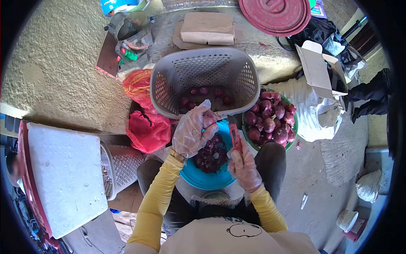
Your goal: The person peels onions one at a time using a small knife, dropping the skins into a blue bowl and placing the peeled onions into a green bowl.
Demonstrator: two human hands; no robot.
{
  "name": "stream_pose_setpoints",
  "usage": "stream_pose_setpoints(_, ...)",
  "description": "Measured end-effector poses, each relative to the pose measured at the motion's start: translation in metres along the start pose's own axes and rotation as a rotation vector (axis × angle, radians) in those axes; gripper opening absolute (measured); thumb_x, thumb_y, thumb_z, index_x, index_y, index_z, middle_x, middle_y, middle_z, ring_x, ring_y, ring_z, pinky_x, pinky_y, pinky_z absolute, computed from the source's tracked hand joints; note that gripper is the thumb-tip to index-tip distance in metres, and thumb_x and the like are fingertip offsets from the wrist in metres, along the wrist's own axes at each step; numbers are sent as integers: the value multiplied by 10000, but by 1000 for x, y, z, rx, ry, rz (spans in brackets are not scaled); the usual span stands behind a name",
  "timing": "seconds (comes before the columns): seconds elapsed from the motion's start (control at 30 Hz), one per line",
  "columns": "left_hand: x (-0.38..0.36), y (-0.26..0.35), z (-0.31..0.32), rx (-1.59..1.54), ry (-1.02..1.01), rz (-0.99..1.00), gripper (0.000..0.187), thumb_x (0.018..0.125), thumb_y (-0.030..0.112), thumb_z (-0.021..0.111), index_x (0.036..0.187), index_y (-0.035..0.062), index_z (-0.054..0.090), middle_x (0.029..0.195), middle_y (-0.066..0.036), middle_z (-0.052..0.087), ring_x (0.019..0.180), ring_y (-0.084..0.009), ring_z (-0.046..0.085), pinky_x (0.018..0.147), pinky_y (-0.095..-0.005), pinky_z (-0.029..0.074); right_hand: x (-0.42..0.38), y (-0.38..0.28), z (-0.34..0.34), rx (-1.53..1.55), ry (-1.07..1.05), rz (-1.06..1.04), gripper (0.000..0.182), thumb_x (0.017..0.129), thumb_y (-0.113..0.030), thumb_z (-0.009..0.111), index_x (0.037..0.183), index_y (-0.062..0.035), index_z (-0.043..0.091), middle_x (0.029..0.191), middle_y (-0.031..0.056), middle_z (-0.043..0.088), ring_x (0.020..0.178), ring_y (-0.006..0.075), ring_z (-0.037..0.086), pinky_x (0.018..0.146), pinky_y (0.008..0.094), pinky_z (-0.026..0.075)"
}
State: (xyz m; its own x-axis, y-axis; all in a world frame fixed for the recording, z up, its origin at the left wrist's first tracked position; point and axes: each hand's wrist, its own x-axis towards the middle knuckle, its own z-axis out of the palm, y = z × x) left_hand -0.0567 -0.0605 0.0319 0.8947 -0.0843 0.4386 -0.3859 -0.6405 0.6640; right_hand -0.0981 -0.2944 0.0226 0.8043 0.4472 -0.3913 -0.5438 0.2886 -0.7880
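My left hand [192,132], in a clear plastic glove, is wrapped round a red onion [209,119] at the near rim of a grey perforated basket [205,63]. My right hand [245,167], also gloved, grips a red-handled knife [235,139] that points up towards the onion; the two look close, but contact cannot be made out. Below both hands is a blue basin [203,181] with dark onion skins [210,158] in it. Several onions lie at the bottom of the basket. To the right, a green basin [292,144] is heaped with red onions [268,114].
Red mesh sacks [148,131] lie left of the basket. A white foam slab [65,178] and a second perforated basket [124,167] stand at the left. Behind are a cardboard piece [208,28] and a red lid [277,15]. A person's dark-clothed legs [372,95] show at right.
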Motion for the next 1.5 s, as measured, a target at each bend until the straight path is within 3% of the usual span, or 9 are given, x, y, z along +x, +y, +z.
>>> stream_pose_setpoints(0.07, 1, 0, 4, 10, -8, 7, 608, 940, 260, 728, 1409, 1, 440, 1380, -233, 577, 1208, -431, 593, 1037, -456, 471, -1, -8, 12, -857, 183, -397, 617, 1059, -134, 536, 1610, -68, 266, 1418, 151, 553, 1026, 225, 659, 889, 307, 536)
stream_pose_setpoints(0.2, 1, 2, 10, 34, -39, -33, 611, 943, 272, 721, 1413, 5, 435, 1332, -222, 596, 1167, -423, 602, 1024, -461, 469, 2, -3, 14, -980, 203, -487, 624, 1041, -73, 526, 1605, -34, 262, 1463, 235, 509, 1130, 326, 645, 1030, 376, 490)
stream_pose_setpoints(0.37, 1, 5, 12, 28, -40, -42, 612, 949, 278, 712, 1422, 9, 431, 1277, -204, 613, 1108, -409, 616, 986, -458, 482, 6, 6, 13, -1008, 140, -599, 591, 1028, -53, 538, 1562, 47, 306, 1546, 272, 427, 1430, 379, 447, 1161, 376, 376)
stream_pose_setpoints(0.43, 2, 2, 16, 72, 31, 32, 618, 916, 247, 738, 1403, 6, 443, 1102, -179, 629, 991, -394, 636, 895, -458, 511, 7, 9, 12, -1034, 143, -613, 590, 1029, -56, 535, 1563, 46, 303, 1544, 273, 429, 1421, 383, 455, 1163, 381, 378)
stream_pose_setpoints(0.73, -3, 4, 23, 52, 15, -11, 580, 962, 237, 694, 1427, 9, 433, 1194, -189, 630, 1058, -388, 629, 944, -446, 498, 9, 6, 18, -1159, 141, -594, 623, 1026, -58, 514, 1576, 55, 243, 1533, 288, 424, 1400, 412, 460, 1159, 397, 392)
stream_pose_setpoints(0.9, -2, 4, 24, -12, 19, -16, 555, 970, 219, 682, 1420, 6, 436, 1108, -177, 640, 984, -371, 641, 897, -439, 508, 12, 6, 22, -1172, 138, -586, 628, 1035, -77, 491, 1585, 52, 217, 1533, 291, 420, 1394, 415, 463, 1152, 397, 396)
stream_pose_setpoints(1.17, -3, 0, 30, 7, 46, 7, 520, 964, 187, 681, 1397, 11, 452, 1072, -171, 649, 947, -368, 651, 868, -440, 518, 15, 14, 27, -1239, 195, -658, 674, 1017, -40, 495, 1600, 50, 169, 1440, 304, 497, 1197, 418, 584, 1020, 408, 480)
stream_pose_setpoints(1.3, -7, -2, 37, 42, 50, -18, 504, 956, 185, 687, 1377, 17, 466, 1074, -170, 651, 956, -369, 654, 866, -440, 519, 9, 18, 22, -1227, 171, -529, 675, 1014, -43, 498, 1594, 66, 170, 1422, 308, 509, 1175, 421, 592, 1007, 411, 487)
stream_pose_setpoints(1.5, -9, 1, 37, -2, 4, -88, 516, 963, 225, 673, 1380, 4, 464, 1109, -178, 643, 1015, -381, 641, 900, -455, 507, 15, 23, 18, -1264, 186, -645, 672, 1018, -55, 496, 1593, 71, 173, 1393, 308, 526, 1140, 425, 605, 966, 410, 502)
